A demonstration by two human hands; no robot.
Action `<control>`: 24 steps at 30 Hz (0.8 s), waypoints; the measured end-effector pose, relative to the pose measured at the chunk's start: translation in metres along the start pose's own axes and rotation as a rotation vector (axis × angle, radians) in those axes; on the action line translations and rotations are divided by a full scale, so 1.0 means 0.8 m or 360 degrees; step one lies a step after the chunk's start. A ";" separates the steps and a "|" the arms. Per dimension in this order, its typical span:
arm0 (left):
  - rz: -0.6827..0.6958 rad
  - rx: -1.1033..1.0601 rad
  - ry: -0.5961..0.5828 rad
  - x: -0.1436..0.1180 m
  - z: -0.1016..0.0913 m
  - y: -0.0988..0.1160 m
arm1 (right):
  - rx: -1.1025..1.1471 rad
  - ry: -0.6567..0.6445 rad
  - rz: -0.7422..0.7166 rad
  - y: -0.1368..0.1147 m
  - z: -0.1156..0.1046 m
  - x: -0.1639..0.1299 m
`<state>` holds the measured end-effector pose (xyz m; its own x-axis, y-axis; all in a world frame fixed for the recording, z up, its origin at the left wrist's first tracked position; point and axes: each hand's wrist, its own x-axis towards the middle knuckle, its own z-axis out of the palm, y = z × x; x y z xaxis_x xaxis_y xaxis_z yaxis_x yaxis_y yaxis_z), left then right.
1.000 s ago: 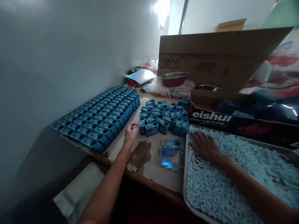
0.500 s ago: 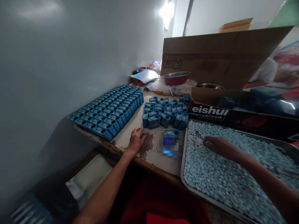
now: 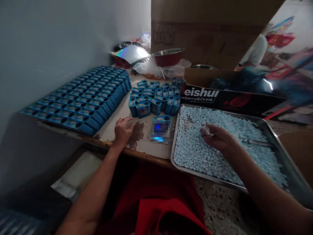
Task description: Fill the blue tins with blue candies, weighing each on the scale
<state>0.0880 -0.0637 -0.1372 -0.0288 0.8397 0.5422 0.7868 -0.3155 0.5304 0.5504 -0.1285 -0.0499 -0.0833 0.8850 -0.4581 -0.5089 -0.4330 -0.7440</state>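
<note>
Pellets (image 3: 195, 156) in tray (image 3: 290, 166), out to its left rim. Right hand (image 3: 218, 137): fingers closed on some, probably cupped against spills. Left hand (image 3: 122, 133): near counter's (image 3: 154, 151) front edge, fingers apart, likely bracing.

Small packing workshop
Rows of blue containers (image 3: 84, 97) line a worn counter (image 3: 109, 125) beside a metal tray (image 3: 294, 182) of pale pellets (image 3: 195, 150).

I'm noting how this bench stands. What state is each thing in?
Right grip: curled around pale pellets
Left grip: partly open, nothing visible in it
Metal tray: mostly covered with pellets
Left blue containers: upright, in tight rows
Middle blue containers: upright, loosely clustered
Black-fronted carton: open-topped
Red bowl: upright, bottom hidden
Pixelated item: cannot tell
</note>
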 end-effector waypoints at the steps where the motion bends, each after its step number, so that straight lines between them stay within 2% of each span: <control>1: -0.0003 -0.0002 0.0004 0.001 0.000 0.000 | 0.0046 0.0042 0.0029 0.004 0.002 -0.001; 7: 0.0008 0.0012 0.0012 -0.003 -0.003 0.004 | 0.0081 0.0187 0.0111 0.016 0.016 -0.010; 10: 0.0015 0.0002 0.0004 -0.006 -0.007 0.009 | -0.0043 0.0141 0.0110 0.021 0.022 -0.011; 13: 0.0068 -0.0022 0.0005 -0.008 -0.012 0.013 | -0.0246 0.0062 0.0012 0.022 0.037 -0.008; 17: 0.0192 -0.0062 0.0037 -0.009 -0.015 0.015 | -0.0580 -0.0086 -0.0211 0.010 0.080 0.000; 20: 0.0203 -0.0089 0.0032 -0.008 -0.012 0.015 | -0.0894 -0.0346 -0.0334 -0.006 0.127 0.006; 22: 0.0195 -0.0105 0.0009 -0.008 -0.011 0.014 | -0.1173 -0.0524 -0.0387 -0.017 0.158 0.012; 24: 0.0187 -0.0122 -0.0014 -0.008 -0.011 0.013 | -0.1558 -0.0589 -0.0492 -0.025 0.183 0.019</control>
<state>0.0909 -0.0764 -0.1296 0.0668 0.7988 0.5979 0.7350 -0.4447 0.5119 0.4338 -0.0812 0.0293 -0.4050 0.9047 -0.1319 0.3366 0.0134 -0.9416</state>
